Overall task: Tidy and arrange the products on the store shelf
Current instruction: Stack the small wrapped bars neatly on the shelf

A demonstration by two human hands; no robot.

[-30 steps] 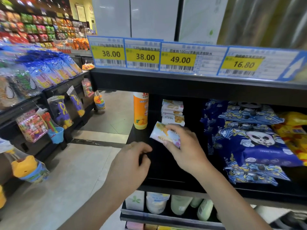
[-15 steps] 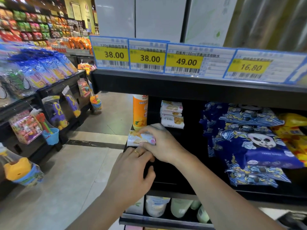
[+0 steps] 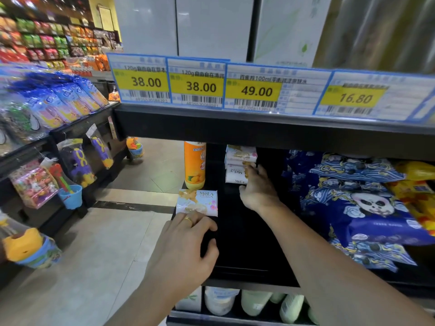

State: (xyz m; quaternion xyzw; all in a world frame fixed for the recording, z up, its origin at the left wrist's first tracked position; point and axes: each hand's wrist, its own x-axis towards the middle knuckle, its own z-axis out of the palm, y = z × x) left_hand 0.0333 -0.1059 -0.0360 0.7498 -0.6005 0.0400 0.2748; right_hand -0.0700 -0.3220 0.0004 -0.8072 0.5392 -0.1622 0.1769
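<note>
Reaching into the black shelf, the right hand has its fingers curled around the lowest pack in the stack of white packs at the back; the grip reads as a pinch on that pack, probably to pull it forward. The left hand lies flat with straight fingers, fingertips touching the near edge of a single white pack that lies at the shelf's front left corner, nothing clamped; the press looks meant to steady or square the pack against the edge. An orange bottle stands upright just behind this pack, to the left of the stack. Blue panda bags lie heaped to the right of the stack, well apart from both hands, with yellow bags beyond them. Price tags hang on the shelf above. Judgement: the loose pack is set forward as the start of a front row, and the stack is being drawn down to join it; a bare stretch of shelf lies between the pack and the stack.
</note>
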